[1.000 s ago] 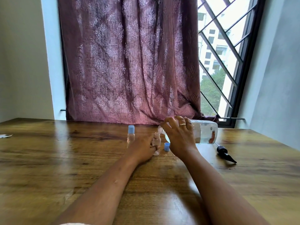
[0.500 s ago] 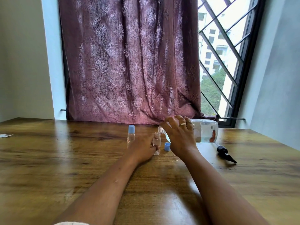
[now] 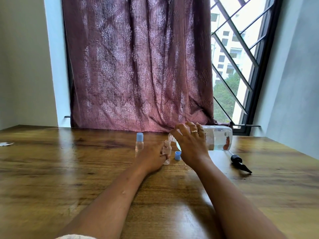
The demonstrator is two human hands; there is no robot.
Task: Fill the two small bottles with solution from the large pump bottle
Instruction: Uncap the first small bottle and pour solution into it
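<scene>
My right hand (image 3: 190, 144) grips the large clear bottle (image 3: 219, 138), tipped on its side with its open neck just above the mouth of an uncapped small bottle (image 3: 167, 150). My left hand (image 3: 151, 156) holds that small bottle upright on the wooden table (image 3: 69, 169). Its blue cap (image 3: 177, 155) lies just to the right of it. A second small bottle (image 3: 139, 143) with a blue cap on stands to the left, beyond my left hand. The black pump head (image 3: 240, 163) lies on the table to the right.
A maroon curtain (image 3: 138, 66) hangs at the table's far edge, with a barred window (image 3: 233, 57) to its right. A scrap of white paper (image 3: 6, 144) lies at the far left edge of the table.
The large bottle's base has lifted slightly, so it is tipped a little further toward the small bottle. My left hand and both small bottles have stayed in place.
</scene>
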